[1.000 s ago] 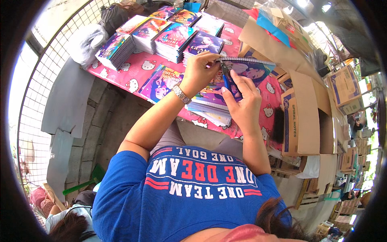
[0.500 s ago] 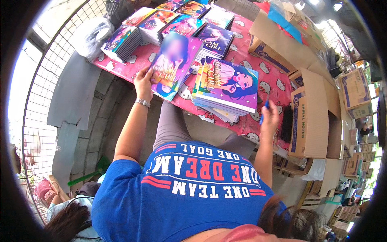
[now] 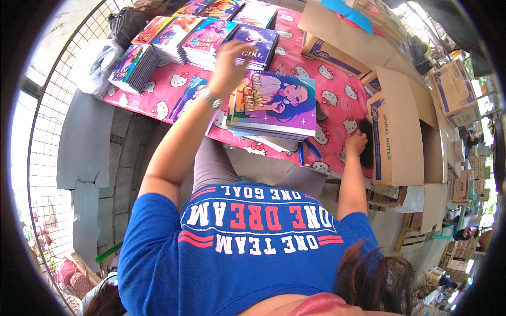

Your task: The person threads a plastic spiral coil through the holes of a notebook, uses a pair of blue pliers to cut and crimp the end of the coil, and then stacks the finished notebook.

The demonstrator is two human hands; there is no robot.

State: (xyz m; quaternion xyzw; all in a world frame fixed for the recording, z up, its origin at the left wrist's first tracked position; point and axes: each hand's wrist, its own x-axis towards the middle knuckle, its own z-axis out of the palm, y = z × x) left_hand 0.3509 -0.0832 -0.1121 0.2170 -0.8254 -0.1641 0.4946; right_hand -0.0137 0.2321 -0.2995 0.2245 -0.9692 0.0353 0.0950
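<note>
My left hand (image 3: 231,66) reaches over the far-side notebooks, fingers stretched out by a dark purple spiral notebook (image 3: 257,39); no thing shows held in it. In front of me sits a stack of spiral notebooks (image 3: 279,102), the top one purple with a drawn long-haired figure. More notebooks (image 3: 187,97) lie partly hidden behind my left forearm. Blue-handled pliers (image 3: 309,151) rest beside the stack at the table's near edge. My right hand (image 3: 357,143) is closed, its fingers curled at a black bristly bundle (image 3: 366,150); what they grip is hidden.
Several notebook stacks (image 3: 208,38) stand at the back left of the pink patterned table (image 3: 329,84), near a clear plastic bag (image 3: 97,63). Open cardboard boxes (image 3: 400,139) line the right side. Wire mesh (image 3: 52,147) rises at the left.
My left hand has let go of the purple notebook and moved to the far stacks. The blue pliers have left my right hand and lie on the table; that hand is now at the black bundle.
</note>
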